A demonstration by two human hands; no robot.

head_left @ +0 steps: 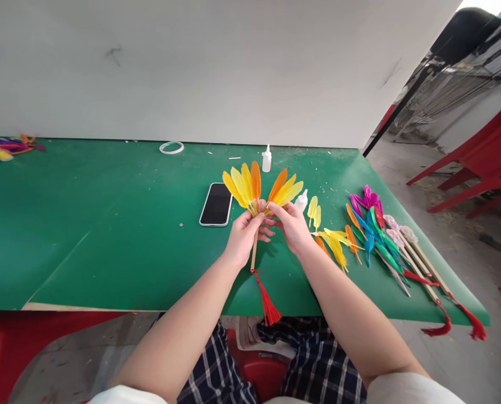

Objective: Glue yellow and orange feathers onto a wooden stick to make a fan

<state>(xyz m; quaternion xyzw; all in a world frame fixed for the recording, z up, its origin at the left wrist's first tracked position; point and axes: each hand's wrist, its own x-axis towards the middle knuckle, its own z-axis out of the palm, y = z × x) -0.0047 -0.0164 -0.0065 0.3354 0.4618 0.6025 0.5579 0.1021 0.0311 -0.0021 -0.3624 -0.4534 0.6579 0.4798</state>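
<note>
Above the green table point(107, 235), the left hand point(242, 238) holds the feather fan point(247, 188) by its stick point(254, 257) while the right hand point(293, 227) pinches its feathers in place, a step that seems to want gentle fingers.

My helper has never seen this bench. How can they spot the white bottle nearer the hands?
On the green table, look just right of the person's right hand. A small white plastic squeeze bottle sits there beside loose yellow feathers. The other white bottle stands farther back, near the wall.
</note>
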